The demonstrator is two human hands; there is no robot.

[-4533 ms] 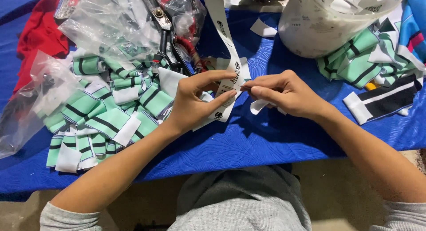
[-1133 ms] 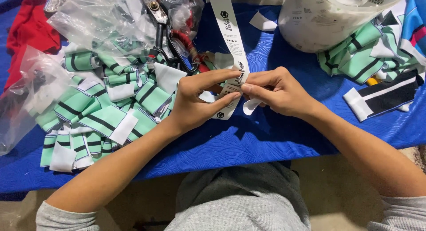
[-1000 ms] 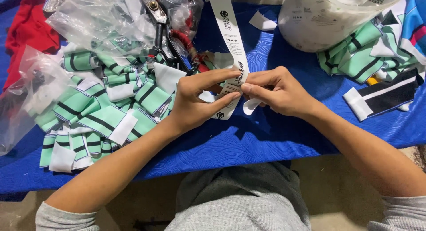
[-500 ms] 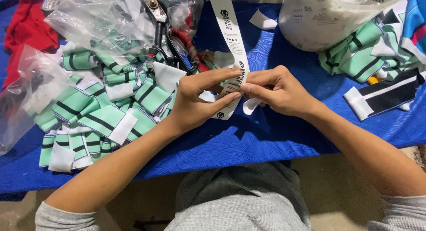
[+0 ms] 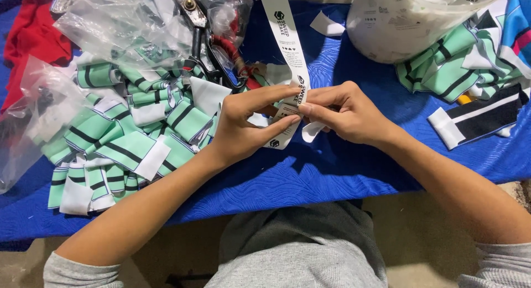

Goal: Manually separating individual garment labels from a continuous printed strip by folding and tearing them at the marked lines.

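While pinched between left hand [image 5: 243, 127] and right hand [image 5: 348, 113], held just above the blue table cover [image 5: 332, 172] near the middle of the scene: white printed ribbon [image 5: 283, 33], running away toward the far edge. Left thumb and forefinger closed on the strip from the left. Right fingertips closed on it from the right, touching the left ones. Loose curl of the same strip hanging just below the right hand.

Could slip out of so light a fingertip pinch, being smooth and narrow. Could crease or set crooked if pulled unevenly from the two sides. Could snag on the scissors [image 5: 202, 44] lying just beyond the left hand, half under clear plastic bags [image 5: 110, 22]. Could sweep the white scrap [image 5: 326, 23] along the cover if tugged sideways. Might also get lost among the pile of green striped fabric pieces [image 5: 127, 138] just left of the left wrist.

Hard to make out:
- Exact spot of the pinch, covered by the fingertips; whether folded, creased or merely held there, cannot tell.
- Far end of the ribbon, cut off at the top edge.
- Scissor blades, lost under plastic; handles tangled with something red.
- White tub [image 5: 409, 22] at far right, cropped at the top, contents unseen.
- Second heap of green striped pieces [image 5: 442, 72] and a black-and-white band [image 5: 481, 119], running partly out of frame on the right.
- Red cloth [image 5: 27, 39], cropped at far left.
- Contents of the bag at near left, blurred by glare.
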